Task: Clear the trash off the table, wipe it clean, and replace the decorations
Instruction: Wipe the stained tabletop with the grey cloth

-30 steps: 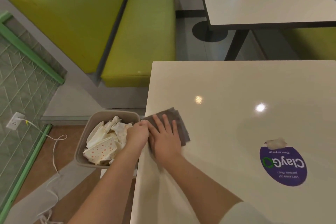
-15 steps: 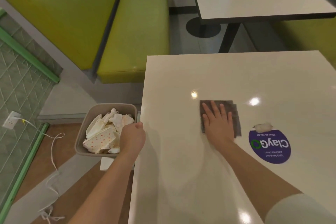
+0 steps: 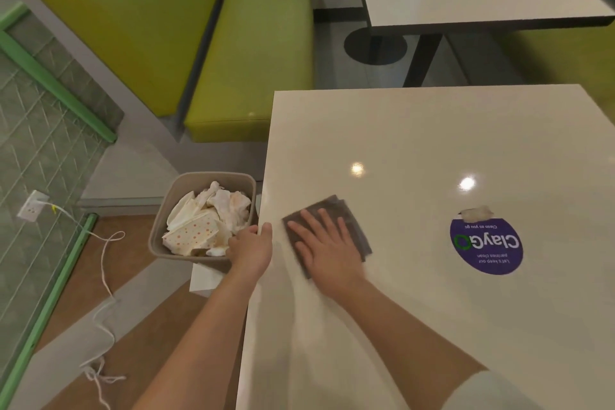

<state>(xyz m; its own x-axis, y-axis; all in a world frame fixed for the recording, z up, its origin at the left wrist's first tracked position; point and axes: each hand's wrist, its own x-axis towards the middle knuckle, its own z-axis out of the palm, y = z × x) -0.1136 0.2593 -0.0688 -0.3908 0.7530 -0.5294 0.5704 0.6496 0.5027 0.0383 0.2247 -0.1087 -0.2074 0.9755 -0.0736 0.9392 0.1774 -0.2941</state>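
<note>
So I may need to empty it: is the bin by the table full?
Nearly full: crumpled paper trash is heaped close to the rim of the bin.

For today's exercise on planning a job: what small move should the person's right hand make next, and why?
Probably sweep the cloth on to the table's left edge, toward the bin. The right hand lies flat on the cloth just short of that edge, where the left hand grips the bin's rim.
</note>
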